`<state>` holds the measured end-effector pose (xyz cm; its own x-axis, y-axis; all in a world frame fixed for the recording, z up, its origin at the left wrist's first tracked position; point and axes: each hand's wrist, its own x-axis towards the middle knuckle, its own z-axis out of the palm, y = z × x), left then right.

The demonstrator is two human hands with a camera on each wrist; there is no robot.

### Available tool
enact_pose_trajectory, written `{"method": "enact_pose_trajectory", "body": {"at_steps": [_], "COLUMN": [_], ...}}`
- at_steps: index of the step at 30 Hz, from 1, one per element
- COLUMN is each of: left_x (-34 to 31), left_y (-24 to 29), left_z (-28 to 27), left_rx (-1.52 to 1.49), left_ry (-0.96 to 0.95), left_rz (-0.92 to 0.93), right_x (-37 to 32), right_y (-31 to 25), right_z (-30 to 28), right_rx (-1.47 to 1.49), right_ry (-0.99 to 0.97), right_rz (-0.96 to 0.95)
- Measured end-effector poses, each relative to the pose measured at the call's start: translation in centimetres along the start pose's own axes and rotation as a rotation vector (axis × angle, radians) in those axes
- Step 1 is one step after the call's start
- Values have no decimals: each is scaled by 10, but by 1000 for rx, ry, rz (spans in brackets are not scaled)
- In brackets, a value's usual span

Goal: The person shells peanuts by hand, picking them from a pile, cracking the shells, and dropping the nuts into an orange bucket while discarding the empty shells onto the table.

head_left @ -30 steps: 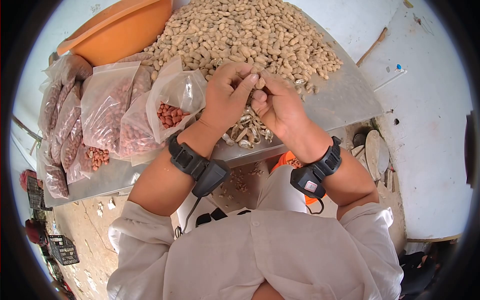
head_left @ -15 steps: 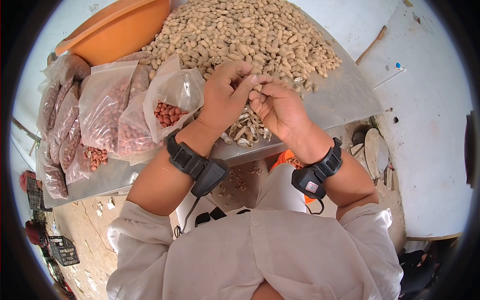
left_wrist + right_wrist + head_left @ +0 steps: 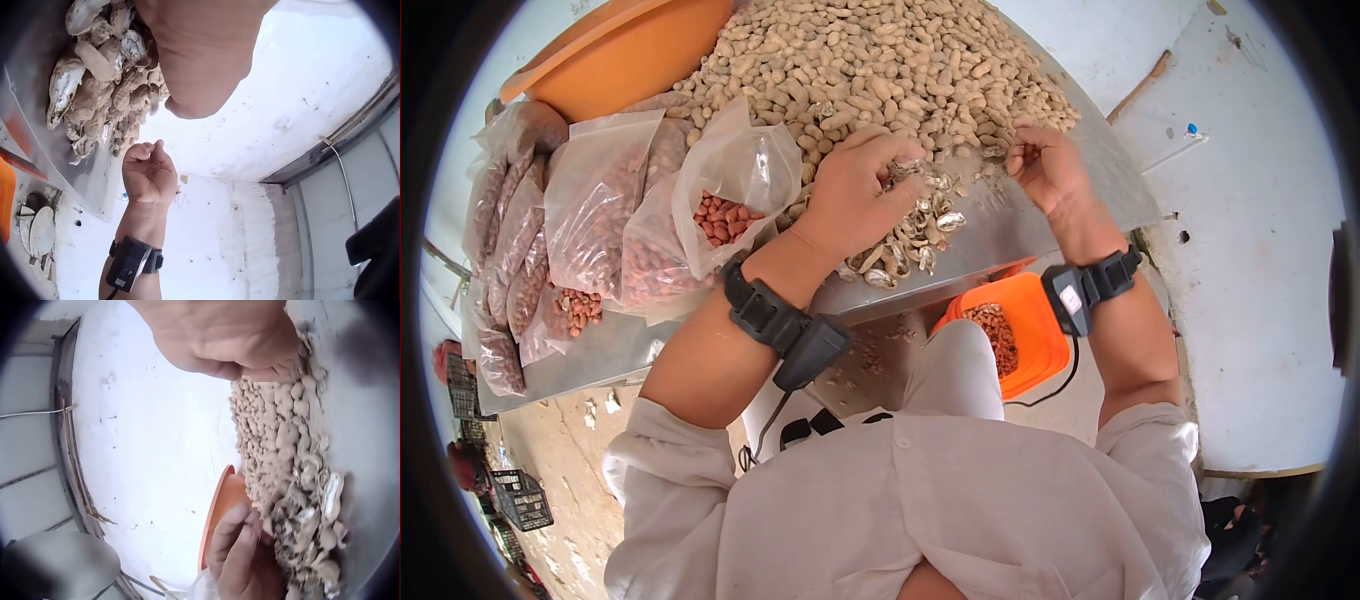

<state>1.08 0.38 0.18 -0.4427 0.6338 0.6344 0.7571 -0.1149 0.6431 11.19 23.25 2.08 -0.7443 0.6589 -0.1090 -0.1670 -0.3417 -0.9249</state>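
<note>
My left hand [image 3: 865,190] is over a heap of split peanut shells [image 3: 895,250], its fingers bent toward the thumb. Pieces of shell show between thumb and fingers. A small reddish patch shows beside those fingers in the right wrist view; I cannot tell what the hand holds. To the right, my right hand [image 3: 1045,165] is at the near right edge of the large pile of unshelled peanuts [image 3: 890,70], fingers curled. In the left wrist view its fingertips [image 3: 150,150] come close together with nothing visible in them.
Left on the metal table [image 3: 1020,225] lie plastic bags [image 3: 595,200] of red peanut kernels, one standing open [image 3: 740,170]. An orange basin [image 3: 620,60] stands behind them. Below the table edge is an orange bucket [image 3: 1040,350] with reddish-brown contents. A white wall [image 3: 1250,250] is at the right.
My right hand has left the left hand and moved right to the pile's edge. The left hand stays over the shells. The orange bucket is now more exposed.
</note>
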Motion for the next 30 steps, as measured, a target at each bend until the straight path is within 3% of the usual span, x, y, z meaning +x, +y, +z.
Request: {"method": "enact_pose_trajectory", "body": {"at_steps": [2, 5, 8, 11, 14, 20, 26, 30], "left_x": [0, 0, 1, 2, 2, 1, 2, 3], "left_y": [-2, -5, -3, -5, -4, -4, -12, -3], "left_z": [1, 2, 1, 0, -1, -1, 6, 2], "left_rx": [-22, -39, -45, -48, -48, -82, -281, -487], "left_ry": [21, 64, 84, 79, 77, 65, 170, 180], "left_rz": [-17, -6, 12, 16, 21, -51, -128, -244], "right_x": [17, 18, 32, 41, 39, 46, 6, -41], "right_y": [-5, -7, -9, -3, -3, -15, -16, 3], "right_z": [-17, -12, -17, -17, -9, -13, 22, 67], "right_rx": [-223, -846, -1361, -1674, -1788, -1750, -1010, -940], "right_ry": [-4, 80, 5, -21, -2, -176, -203, -279], "right_rz": [-23, -203, -297, -467, -483, -480, -473, -583]}}
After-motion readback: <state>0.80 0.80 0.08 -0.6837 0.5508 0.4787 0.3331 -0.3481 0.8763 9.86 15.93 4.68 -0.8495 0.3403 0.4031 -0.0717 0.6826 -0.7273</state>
